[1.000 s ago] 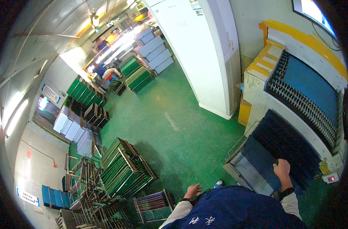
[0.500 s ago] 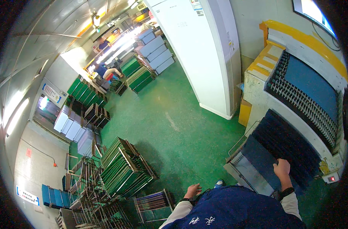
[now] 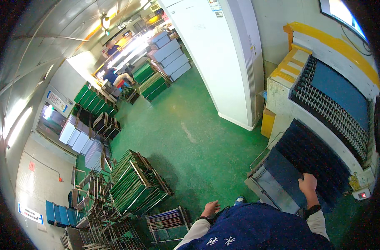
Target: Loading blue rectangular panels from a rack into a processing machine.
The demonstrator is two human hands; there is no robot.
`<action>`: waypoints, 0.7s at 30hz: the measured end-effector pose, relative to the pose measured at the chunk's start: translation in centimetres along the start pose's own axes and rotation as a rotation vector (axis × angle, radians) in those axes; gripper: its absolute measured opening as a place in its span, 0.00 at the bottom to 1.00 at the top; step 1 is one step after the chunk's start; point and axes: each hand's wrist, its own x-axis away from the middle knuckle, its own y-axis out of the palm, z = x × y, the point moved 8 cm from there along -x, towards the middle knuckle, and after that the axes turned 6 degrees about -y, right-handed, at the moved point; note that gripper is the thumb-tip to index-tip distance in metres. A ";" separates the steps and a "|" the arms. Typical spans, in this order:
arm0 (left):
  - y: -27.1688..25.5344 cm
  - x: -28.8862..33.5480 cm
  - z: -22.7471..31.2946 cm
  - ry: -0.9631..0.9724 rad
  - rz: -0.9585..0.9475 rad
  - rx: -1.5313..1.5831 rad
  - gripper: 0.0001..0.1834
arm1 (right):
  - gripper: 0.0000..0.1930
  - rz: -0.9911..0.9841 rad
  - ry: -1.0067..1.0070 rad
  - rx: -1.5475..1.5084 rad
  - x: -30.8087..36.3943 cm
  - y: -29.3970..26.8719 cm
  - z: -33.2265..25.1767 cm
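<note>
At the lower right, my right hand point(image 3: 308, 183) is closed at the upper edge of a dark blue panel point(image 3: 285, 171), the front one of a row. More thin dark panels point(image 3: 313, 156) stand close together behind it in a metal rack point(image 3: 265, 192). The fingertips are partly hidden, and the panel leans in the rack. My left hand point(image 3: 211, 208) hangs beside my dark blue apron point(image 3: 256, 227), fingers loosely bent and apart, holding nothing.
A slotted conveyor machine point(image 3: 329, 108) with a blue panel on it rises beyond the rack. A tall white cabinet unit point(image 3: 219, 62) stands ahead. Racks of green boards point(image 3: 135, 183) and a small rack point(image 3: 167, 221) line the left. Two people point(image 3: 111, 76) are far off.
</note>
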 end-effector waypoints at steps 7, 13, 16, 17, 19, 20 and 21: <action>0.3 0.6 0.3 0.013 0.026 -0.012 0.23 | 0.18 0.005 0.026 -0.028 0.1 0.0 0.2; 0.2 0.2 0.0 0.013 0.004 0.027 0.22 | 0.18 0.004 0.028 -0.034 0.2 -0.4 -0.2; 0.2 0.2 0.1 0.008 0.012 -0.005 0.22 | 0.18 -0.003 0.030 -0.031 0.2 -0.4 -0.2; 0.2 0.2 0.0 0.007 0.012 -0.005 0.22 | 0.18 0.002 0.027 -0.032 0.2 -0.5 -0.2; 0.2 0.1 -0.1 -0.008 0.002 0.004 0.21 | 0.18 0.003 0.025 -0.031 0.2 -0.4 -0.1; 0.2 0.1 -0.1 -0.007 0.001 0.004 0.21 | 0.18 0.006 0.024 -0.031 0.2 -0.4 -0.1; 0.2 0.1 -0.1 -0.009 0.006 -0.001 0.21 | 0.18 0.006 0.024 -0.031 0.1 -0.2 0.0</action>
